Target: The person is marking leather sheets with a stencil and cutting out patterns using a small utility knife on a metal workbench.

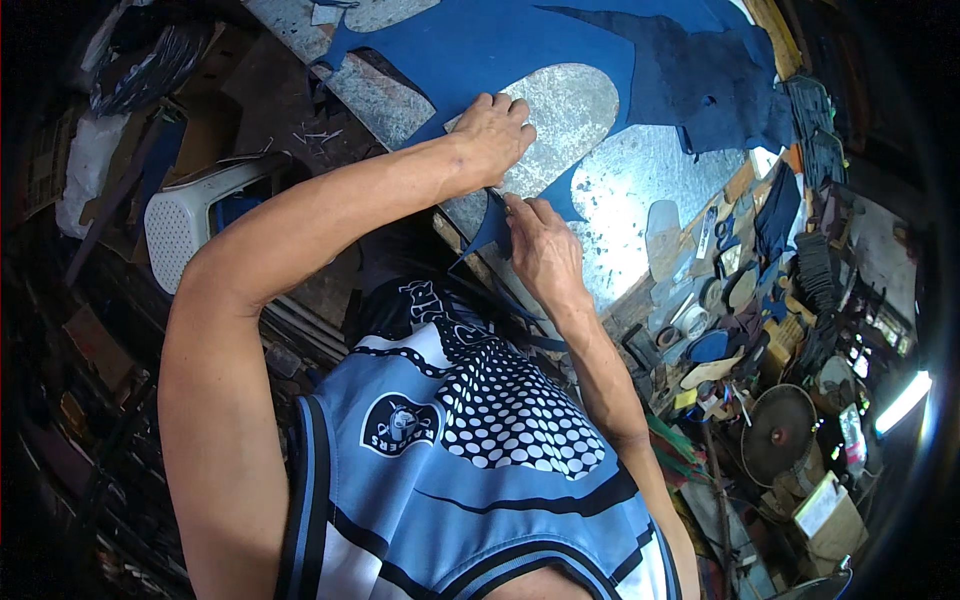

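Right hand point(545, 250) closed around a slim dark tool point(496, 194), I have the left hand point(490, 142) pressing down, fingers bent, at the near end of a rounded grey shape point(570, 110); whether it pinches anything, I can't tell. Around that, the blue sheet point(440, 50) spreads over the table point(625, 235), and I'd judge the work partway: curved edges show nearby, while a broad stretch beyond looks uncut.
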Action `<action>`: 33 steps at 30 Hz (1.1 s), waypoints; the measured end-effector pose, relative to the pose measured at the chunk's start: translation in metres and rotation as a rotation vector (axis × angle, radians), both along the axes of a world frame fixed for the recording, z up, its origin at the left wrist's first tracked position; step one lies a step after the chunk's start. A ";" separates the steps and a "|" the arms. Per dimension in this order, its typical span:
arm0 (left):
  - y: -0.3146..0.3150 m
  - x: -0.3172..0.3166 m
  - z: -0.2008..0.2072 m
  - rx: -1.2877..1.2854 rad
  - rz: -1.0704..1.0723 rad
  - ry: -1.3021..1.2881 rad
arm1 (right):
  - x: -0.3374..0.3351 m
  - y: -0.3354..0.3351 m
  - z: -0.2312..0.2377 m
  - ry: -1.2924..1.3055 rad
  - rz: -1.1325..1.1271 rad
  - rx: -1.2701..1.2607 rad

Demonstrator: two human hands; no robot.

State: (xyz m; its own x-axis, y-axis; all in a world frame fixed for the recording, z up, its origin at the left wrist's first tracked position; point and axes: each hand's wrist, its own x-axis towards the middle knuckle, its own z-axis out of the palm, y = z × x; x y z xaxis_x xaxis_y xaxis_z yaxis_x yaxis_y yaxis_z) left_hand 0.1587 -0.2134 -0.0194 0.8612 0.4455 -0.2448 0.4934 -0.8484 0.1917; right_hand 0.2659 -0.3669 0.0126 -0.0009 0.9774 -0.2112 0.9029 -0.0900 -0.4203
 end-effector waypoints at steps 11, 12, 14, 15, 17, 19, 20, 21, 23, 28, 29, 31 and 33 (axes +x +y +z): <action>-0.011 0.001 0.012 -0.129 0.087 0.073 | 0.021 -0.012 0.005 0.022 0.033 -0.051; -0.013 -0.003 0.014 -0.137 0.100 0.027 | 0.021 -0.013 0.005 0.036 0.032 -0.054; -0.017 -0.011 0.011 -0.148 0.105 -0.015 | 0.022 -0.013 0.003 0.047 0.016 -0.043; -0.019 -0.017 0.007 -0.144 0.082 -0.060 | 0.022 -0.013 0.002 0.056 0.009 -0.028; -0.022 -0.022 0.001 -0.147 0.052 -0.102 | 0.021 -0.012 0.005 0.048 0.005 -0.035; -0.026 -0.024 -0.004 -0.091 0.037 -0.132 | 0.023 -0.015 0.005 0.039 0.004 -0.043; -0.026 -0.024 -0.004 -0.096 0.030 -0.130 | 0.026 -0.016 0.002 0.056 0.024 -0.021; -0.026 -0.023 -0.004 -0.112 0.031 -0.124 | 0.029 -0.017 0.000 0.072 0.045 0.003; -0.026 -0.023 -0.005 -0.131 0.031 -0.118 | 0.037 -0.022 0.003 0.057 0.057 -0.004; -0.024 -0.025 -0.005 -0.116 0.038 -0.128 | 0.051 -0.028 0.021 -0.005 0.030 -0.149; -0.022 -0.021 -0.003 -0.105 0.019 -0.136 | 0.054 -0.028 0.021 0.013 0.025 -0.168; -0.020 -0.014 0.006 -0.060 -0.019 -0.066 | 0.055 -0.029 0.030 0.021 -0.016 -0.164; -0.020 -0.007 0.009 -0.026 -0.070 -0.012 | 0.056 -0.026 0.041 0.251 -0.198 -0.213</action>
